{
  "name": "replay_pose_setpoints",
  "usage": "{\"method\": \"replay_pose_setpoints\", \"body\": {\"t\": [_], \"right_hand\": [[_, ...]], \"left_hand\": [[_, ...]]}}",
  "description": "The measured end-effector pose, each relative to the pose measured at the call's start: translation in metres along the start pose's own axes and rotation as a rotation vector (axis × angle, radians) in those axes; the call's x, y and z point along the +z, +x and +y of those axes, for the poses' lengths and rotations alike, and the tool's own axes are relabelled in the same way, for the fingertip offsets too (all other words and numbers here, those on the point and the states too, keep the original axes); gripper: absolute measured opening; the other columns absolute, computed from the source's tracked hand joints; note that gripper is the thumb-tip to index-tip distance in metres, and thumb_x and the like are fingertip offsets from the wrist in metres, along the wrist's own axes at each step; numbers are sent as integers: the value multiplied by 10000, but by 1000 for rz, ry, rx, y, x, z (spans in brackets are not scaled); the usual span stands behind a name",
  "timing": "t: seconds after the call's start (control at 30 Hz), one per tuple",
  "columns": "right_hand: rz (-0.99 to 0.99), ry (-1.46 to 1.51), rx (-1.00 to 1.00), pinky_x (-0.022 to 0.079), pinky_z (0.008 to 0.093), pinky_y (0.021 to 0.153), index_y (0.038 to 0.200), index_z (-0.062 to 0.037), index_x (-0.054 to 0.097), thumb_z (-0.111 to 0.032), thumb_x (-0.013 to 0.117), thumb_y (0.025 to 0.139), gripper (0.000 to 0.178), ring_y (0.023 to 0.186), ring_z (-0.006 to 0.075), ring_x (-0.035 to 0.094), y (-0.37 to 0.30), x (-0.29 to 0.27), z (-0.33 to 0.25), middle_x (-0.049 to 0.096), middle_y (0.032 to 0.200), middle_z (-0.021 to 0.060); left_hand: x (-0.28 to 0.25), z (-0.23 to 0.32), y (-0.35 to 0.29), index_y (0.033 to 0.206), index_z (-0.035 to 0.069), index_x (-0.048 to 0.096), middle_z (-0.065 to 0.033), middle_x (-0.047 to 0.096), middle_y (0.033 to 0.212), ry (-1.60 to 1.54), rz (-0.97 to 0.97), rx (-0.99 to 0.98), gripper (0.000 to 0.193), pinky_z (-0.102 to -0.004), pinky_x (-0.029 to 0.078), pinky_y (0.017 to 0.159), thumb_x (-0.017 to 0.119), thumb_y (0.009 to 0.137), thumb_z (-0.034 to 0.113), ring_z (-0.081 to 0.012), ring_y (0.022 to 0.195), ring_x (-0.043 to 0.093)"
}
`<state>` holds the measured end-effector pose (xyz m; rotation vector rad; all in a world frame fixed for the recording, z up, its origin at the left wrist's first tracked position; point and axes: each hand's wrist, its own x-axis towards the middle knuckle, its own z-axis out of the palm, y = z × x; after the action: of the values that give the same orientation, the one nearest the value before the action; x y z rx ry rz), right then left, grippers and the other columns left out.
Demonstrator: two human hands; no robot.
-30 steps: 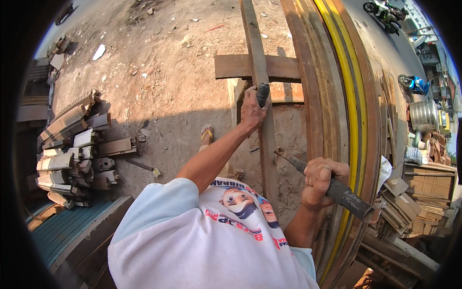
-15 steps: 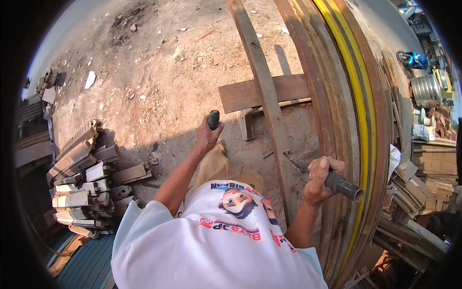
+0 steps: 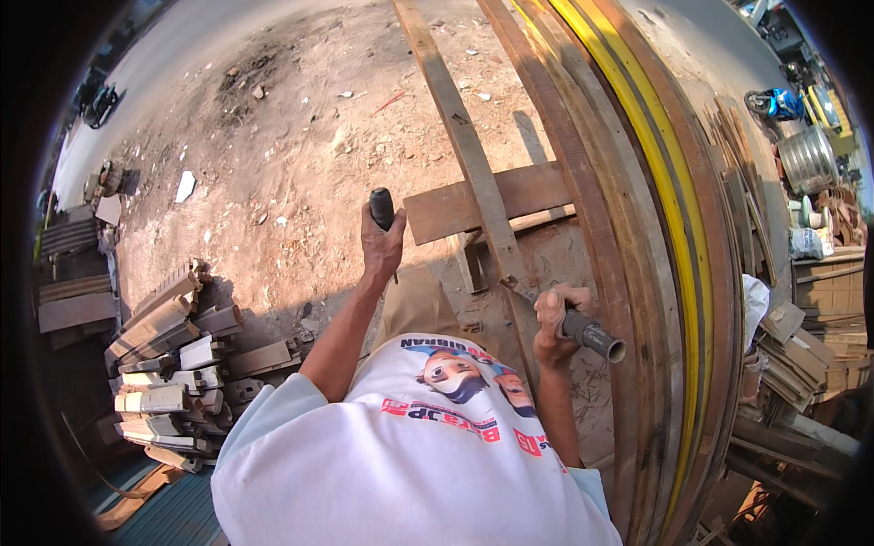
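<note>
Fingers of my right hand (image 3: 553, 316) were clamped on the grey tubular chisel handle (image 3: 592, 334), its blade tip against the long brown wooden plank (image 3: 473, 168). Left hand (image 3: 382, 244) gripped a black-handled mallet (image 3: 381, 207), raised left of that plank. Risk as I judged it: an off-centre strike could skid the chisel or catch the right knuckles.

Timber offcuts pile (image 3: 173, 364) left; long plank (image 3: 469, 155) ahead, over cross board (image 3: 537, 189); stacked beams (image 3: 655, 209) right.
</note>
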<state>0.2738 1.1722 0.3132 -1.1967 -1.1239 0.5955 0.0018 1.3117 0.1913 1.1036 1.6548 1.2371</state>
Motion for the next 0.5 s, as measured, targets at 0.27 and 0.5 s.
{"method": "replay_pose_setpoints", "body": {"t": [0.27,0.5], "right_hand": [[60,-169,12,406,310,529,845,-60,541,-124,709,956,212,583,93,480,40,23,-50,533,652,12],[447,-378,58,415,326,518,801,-61,535,-159,729,937,256,561,119,514,49,60,-42,545,645,37]], "left_hand": [[42,37,102,1216,68,507,26,524,780,-358,-130,17,351,-222,360,496,720,991,233,-50,578,456],[92,102,178,1101,83,514,39,478,721,-415,-430,14,265,-210,344,470,664,1024,288,-42,544,434]]}}
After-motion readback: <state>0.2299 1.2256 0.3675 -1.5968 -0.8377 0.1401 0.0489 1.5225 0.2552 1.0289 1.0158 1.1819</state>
